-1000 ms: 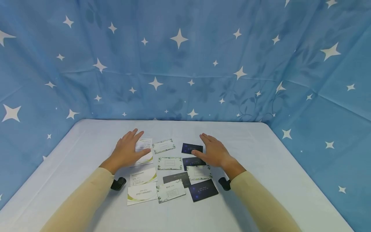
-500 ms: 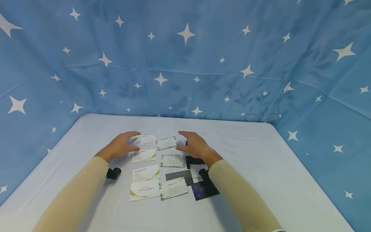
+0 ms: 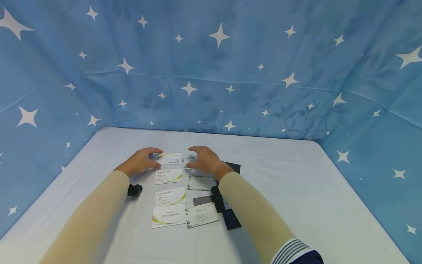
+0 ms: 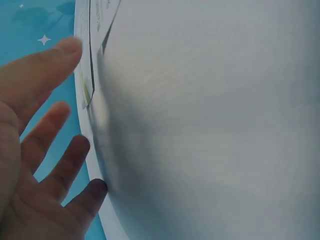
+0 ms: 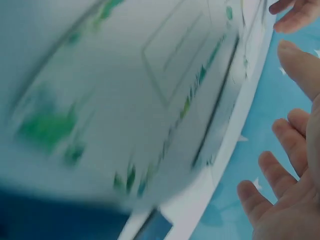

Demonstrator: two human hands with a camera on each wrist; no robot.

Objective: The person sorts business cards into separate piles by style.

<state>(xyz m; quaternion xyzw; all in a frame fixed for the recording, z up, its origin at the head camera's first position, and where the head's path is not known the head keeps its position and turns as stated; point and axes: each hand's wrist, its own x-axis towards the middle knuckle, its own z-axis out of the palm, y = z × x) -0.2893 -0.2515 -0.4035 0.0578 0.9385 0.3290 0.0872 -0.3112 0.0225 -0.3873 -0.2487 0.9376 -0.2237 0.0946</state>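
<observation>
My left hand (image 3: 140, 161) hovers at the left edge of the far white business card with a yellow-green curve (image 3: 169, 158). Its fingers are apart and hold nothing; in the left wrist view the left thumb and fingers are spread. My right hand (image 3: 205, 160) is above the far leaf-bordered business card (image 3: 186, 164), covering much of it, with nothing between thumb and fingers. Nearer lie another white curve card (image 3: 168, 176) and a leaf-bordered card (image 5: 130, 75). Dark blue cards (image 3: 232, 219) are partly hidden under my right forearm.
Two more white curve cards, one of them a logo card (image 3: 169, 215), lie nearer on the white table (image 3: 115, 234). Beside them are a leaf-bordered card (image 3: 201, 215) and a grey card (image 3: 202, 200). A blue star-patterned curtain (image 3: 211, 66) hangs behind the table.
My right hand has moved left from the dark cards to the far leaf-bordered card. My left hand has drawn off the white cards to their left edge. The head view has shifted slightly.
</observation>
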